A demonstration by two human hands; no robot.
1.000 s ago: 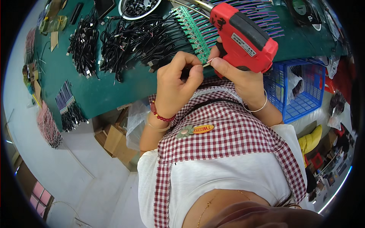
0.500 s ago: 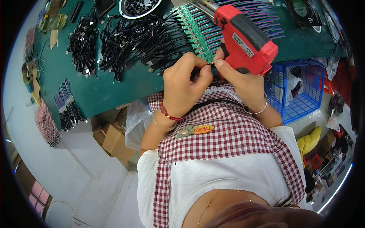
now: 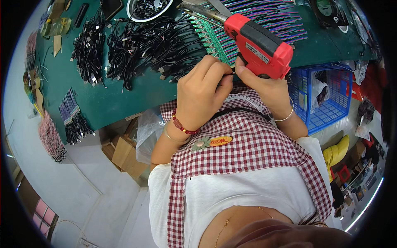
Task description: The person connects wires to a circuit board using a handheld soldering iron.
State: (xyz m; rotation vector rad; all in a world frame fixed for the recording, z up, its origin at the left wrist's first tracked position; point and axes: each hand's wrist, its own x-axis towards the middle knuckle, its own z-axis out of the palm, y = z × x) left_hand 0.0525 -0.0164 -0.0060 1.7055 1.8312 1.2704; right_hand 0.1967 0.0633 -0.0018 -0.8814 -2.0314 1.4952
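Observation:
A red soldering gun with a black grip strip sits in my right hand, its metal tip pointing up and to the left over the green circuit boards. The thumb of that hand reaches toward my left hand. My left hand has its fingers drawn together in a pinch close to the table's front edge, nearly touching the right thumb. What lies in the pinch is too small and too covered to make out. Black cables with plugs lie in a pile just left of the boards.
On the green table are more cable bundles, a white bowl of small black parts and rows of coloured wires. A blue plastic basket stands to the right, below the table edge. Cardboard lies below at left.
The soldering gun has shifted slightly left and down, exposing more of its metal tip. My left hand has turned a little, its back now facing up more and its fingertips more covered.

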